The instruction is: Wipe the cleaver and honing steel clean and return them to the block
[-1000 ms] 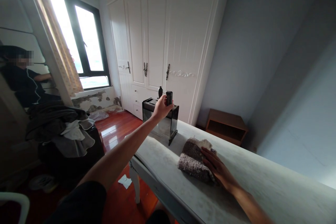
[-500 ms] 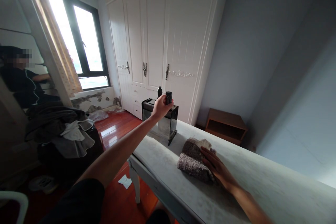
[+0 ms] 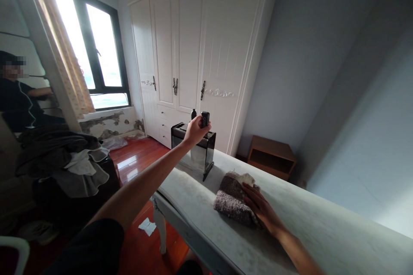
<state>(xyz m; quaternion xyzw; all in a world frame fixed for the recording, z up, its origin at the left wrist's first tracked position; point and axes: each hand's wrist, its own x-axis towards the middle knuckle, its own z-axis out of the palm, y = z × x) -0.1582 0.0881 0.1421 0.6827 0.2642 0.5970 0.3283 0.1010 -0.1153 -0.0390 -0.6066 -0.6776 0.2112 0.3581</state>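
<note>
A: The room is backed by a tall white panelled wardrobe (image 3: 226,43), before which a long, pale, marble-patterned counter (image 3: 306,215) is set. What is in hand there?

B: Near the counter's far end, a black-framed, box-shaped appliance with see-through sides (image 3: 201,153) is stood. Just above its top, a small, black, upright block (image 3: 205,119) is pinched between thumb and fingers of the left hand (image 3: 195,130); whether it is fixed to the appliance cannot be told.

A: And the right hand (image 3: 260,210)?

B: Its fingers are stretched out and laid on a folded, fluffy, grey-brown cloth with a cream patch (image 3: 230,200). The cloth is placed between the counter's two long edges, apart from the appliance.

A: Which step is this judged to be?

B: A bracing one, seemingly: the block is gripped while the cloth is pressed down.

A: What would be called for next?

B: Even palm pressure, probably, if the cloth is to be slid, and a steady pinch, lest the appliance be tipped.
</note>
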